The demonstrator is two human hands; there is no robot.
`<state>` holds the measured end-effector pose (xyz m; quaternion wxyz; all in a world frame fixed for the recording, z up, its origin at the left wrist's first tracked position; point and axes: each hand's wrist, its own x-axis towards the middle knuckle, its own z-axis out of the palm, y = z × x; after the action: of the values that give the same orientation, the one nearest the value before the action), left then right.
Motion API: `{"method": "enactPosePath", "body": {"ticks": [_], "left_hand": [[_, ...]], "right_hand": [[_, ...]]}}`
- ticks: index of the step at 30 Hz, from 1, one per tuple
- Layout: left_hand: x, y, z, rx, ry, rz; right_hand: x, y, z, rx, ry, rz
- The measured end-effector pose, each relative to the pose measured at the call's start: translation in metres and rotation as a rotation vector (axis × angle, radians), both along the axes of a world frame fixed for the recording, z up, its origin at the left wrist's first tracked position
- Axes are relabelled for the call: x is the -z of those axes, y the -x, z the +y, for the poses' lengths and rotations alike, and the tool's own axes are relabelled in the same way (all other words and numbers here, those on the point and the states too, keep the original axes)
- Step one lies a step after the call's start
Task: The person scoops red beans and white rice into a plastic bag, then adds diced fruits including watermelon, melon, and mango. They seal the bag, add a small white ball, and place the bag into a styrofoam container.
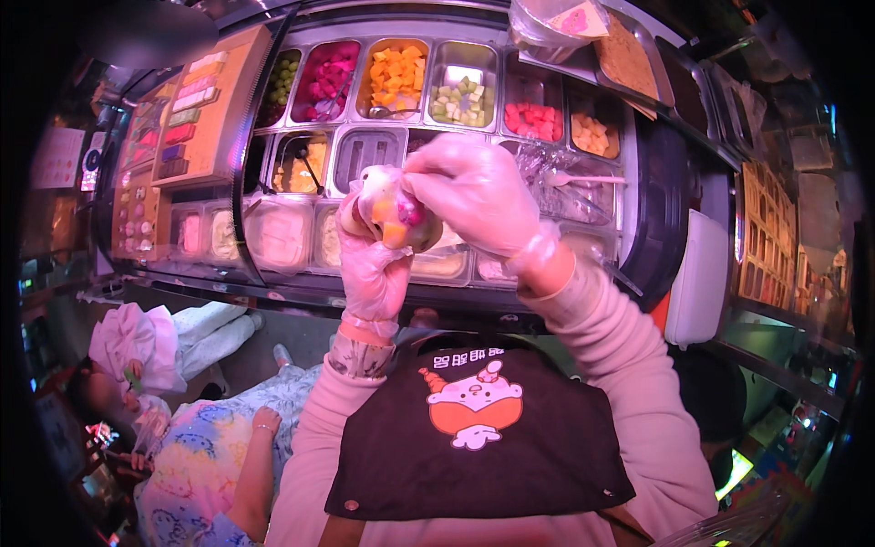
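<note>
Desk (654, 196): metal top with a dark surround, pans sunk in rows. Sinking them probably keeps every portion level and within reach of one hand.

Black apron (474, 410): cartoon print, hangs between the forearms and the desk edge.

Wooden display box (232, 100): upper left, small coloured blocks along it; set to the side, presumably to leave the pans accessible.

Back-row pans, sorted by kind, likely to avoid mixing: magenta dragon fruit (333, 68), orange cubes (396, 68) (mango-like), pale green cubes (463, 102), red cubes (533, 120) (watermelon-like). Nearer pan of yellow fruit (293, 175) has a dark-handled utensil (307, 164) standing in it, handle up, apparently for easy pickup.

Right hand (483, 196): clear glove; fingers drawn together at the upper edge of the wrap. Cannot tell whether a piece is pinched between them.

Left hand (372, 278): gloved; fingers clamped around the wrap from below and the left, seemingly a cradle to keep it from spilling.

Fruit-filled wrap (376, 217): pale, held above the front pans, between both hands.

White spoon (583, 179): lies right of the right hand, beside crumpled clear film (542, 162).

Smallest: orange piece (394, 234) and purple piece (412, 215) showing in the wrap.
</note>
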<state>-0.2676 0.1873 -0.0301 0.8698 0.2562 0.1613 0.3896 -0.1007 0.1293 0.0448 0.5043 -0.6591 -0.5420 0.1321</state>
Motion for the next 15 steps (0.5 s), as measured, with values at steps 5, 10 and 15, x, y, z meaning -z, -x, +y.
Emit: {"method": "enactPosePath", "body": {"ticks": [5,10,15], "left_hand": [[0.007,0.006,0.003,0.083,0.076,0.018],[0.0,0.002,0.009,0.07,0.188,-0.124],[0.022,-0.002,0.023,-0.015,0.145,-0.114]], "right_hand": [[-0.042,-0.018,0.026,-0.577,0.133,-0.172],[0.008,-0.011,0.008,0.136,-0.098,0.153],[0.066,0.054,-0.016,0.163,-0.037,1.175]]}}
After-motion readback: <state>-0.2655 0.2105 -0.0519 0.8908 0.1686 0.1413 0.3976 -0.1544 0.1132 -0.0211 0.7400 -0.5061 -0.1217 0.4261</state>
